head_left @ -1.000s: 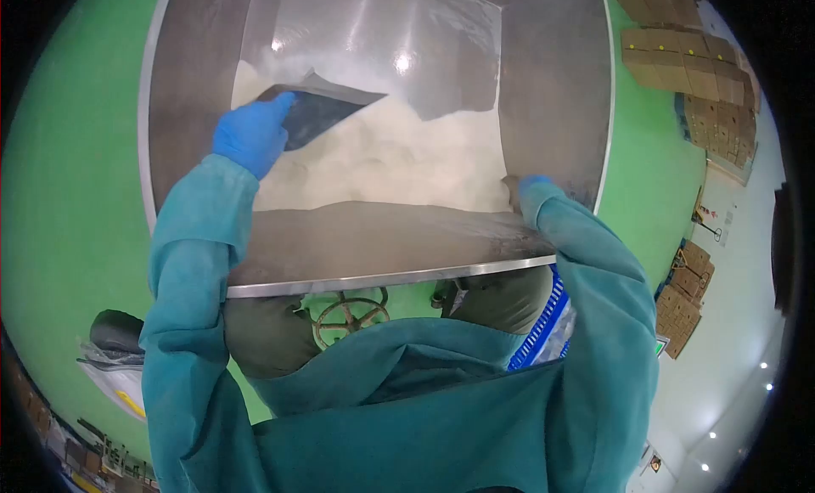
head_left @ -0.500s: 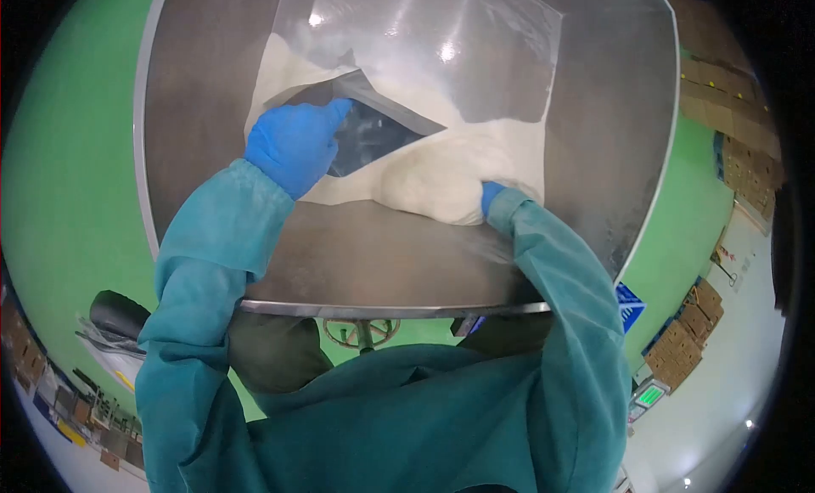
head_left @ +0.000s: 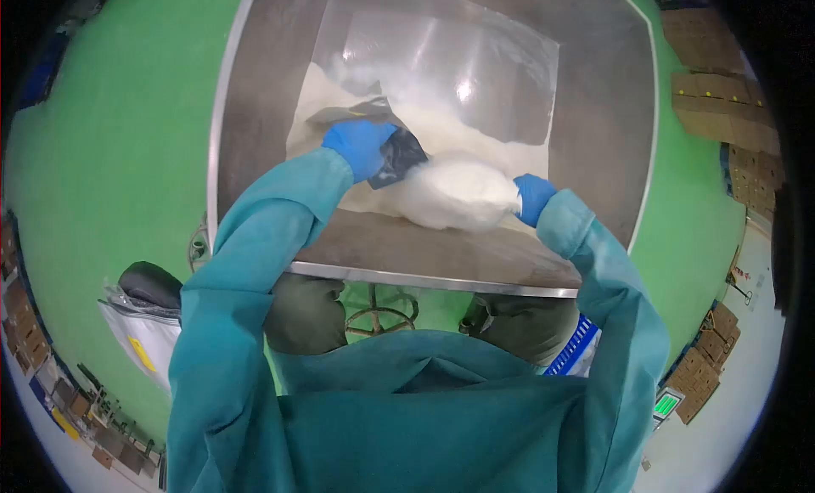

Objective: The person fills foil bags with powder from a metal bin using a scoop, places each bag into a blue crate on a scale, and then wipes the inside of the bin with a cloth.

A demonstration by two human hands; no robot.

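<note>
A clear plastic bag (head_left: 454, 191) full of white powder hangs inside the big steel hopper (head_left: 594, 128). My left hand (head_left: 360, 146), in a blue glove, grips the bag's dark open mouth on the left. My right hand (head_left: 535, 197), also gloved in blue, holds the bag's bulging far end. Loose white powder (head_left: 475, 140) is piled in the hopper under and behind the bag. My teal sleeves reach over the hopper's near rim.
The hopper's near steel edge (head_left: 433, 281) crosses in front of my body. Green floor (head_left: 110, 153) surrounds it. Stacked cardboard boxes (head_left: 722, 102) stand at the right, a white sack (head_left: 144, 332) lies at the left, and a handwheel (head_left: 378, 310) sits below the hopper.
The bag has come up off the powder pile and bunched between my hands. My left hand moved right, my right hand rose clear of the powder onto the bag's end.
</note>
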